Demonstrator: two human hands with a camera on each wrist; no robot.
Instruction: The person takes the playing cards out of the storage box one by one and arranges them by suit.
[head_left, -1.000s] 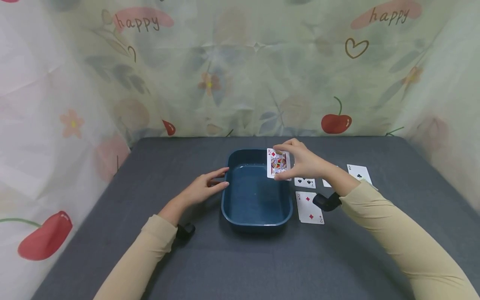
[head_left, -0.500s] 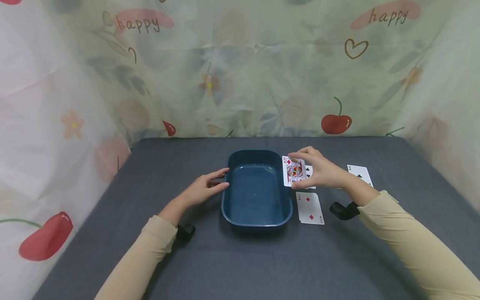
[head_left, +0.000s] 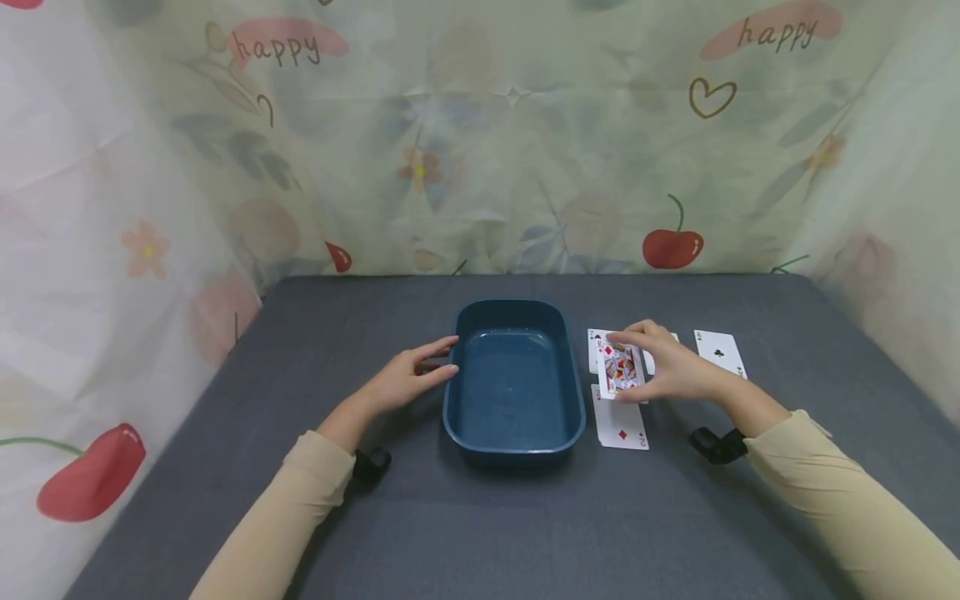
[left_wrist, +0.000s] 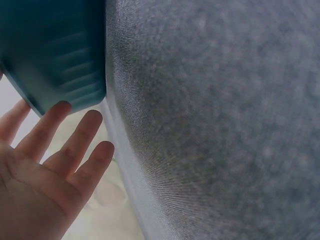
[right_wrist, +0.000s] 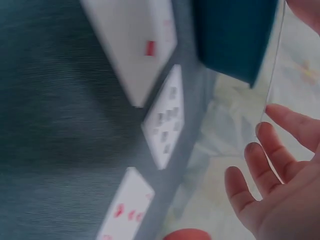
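Observation:
In the head view my right hand (head_left: pixel 667 367) pinches a king of diamonds playing card (head_left: pixel 619 368) between thumb and fingers, by its top and bottom edges. The card is above the table, in front of a seven of spades (head_left: pixel 592 354) and the upper part of a two of diamonds (head_left: pixel 621 432). The right wrist view shows the held card nearly edge-on. My left hand (head_left: pixel 401 379) has its fingertips at the left side of a dark blue tray (head_left: pixel 513 451). In the left wrist view the left fingers are spread and nearly straight beside the tray wall (left_wrist: pixel 75 65); its thumb is hidden.
A four of clubs (head_left: pixel 722 354) lies to the right, behind the right forearm. Another card (head_left: pixel 650 363) is mostly covered by the right hand. The cards lie right of the tray on a dark grey tablecloth (head_left: pixel 495 533). A patterned curtain (head_left: pixel 480 167) hangs behind the table.
My right hand has carried the king of diamonds from over the tray's right side rightward and toward me, over the cards. The left hand and the tray have stayed still.

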